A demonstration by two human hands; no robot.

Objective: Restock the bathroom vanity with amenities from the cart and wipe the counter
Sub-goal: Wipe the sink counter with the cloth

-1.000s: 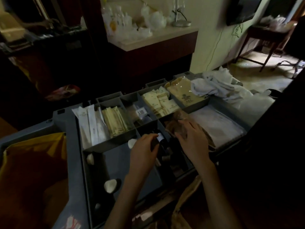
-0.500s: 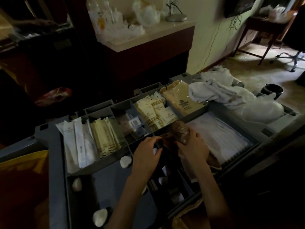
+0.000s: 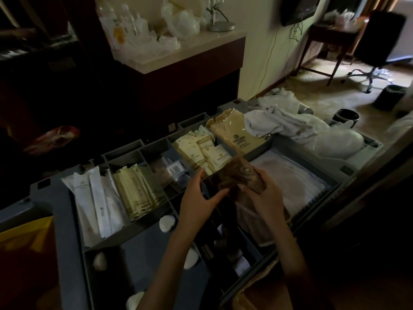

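centrally, both hands were close together above grey cart tray (image 3: 55, 198). right hand (image 3: 268, 198) gripped crumpled brown packet (image 3: 243, 175), held over divider between cream sachets (image 3: 201, 151) and flat clear bags (image 3: 292, 177). left hand (image 3: 196, 198) was cupped at packet's dark left end, fingers above, thumb below; real grip could not be told. long white packets (image 3: 96, 198) lay in far-left compartment. white cloths (image 3: 279, 124) were heaped at tray's far right, partly over tan pouch (image 3: 234, 133).

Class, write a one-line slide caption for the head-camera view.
Right hand grips a brown crinkly packet, left hand against it, above a grey cart tray of cream sachets.
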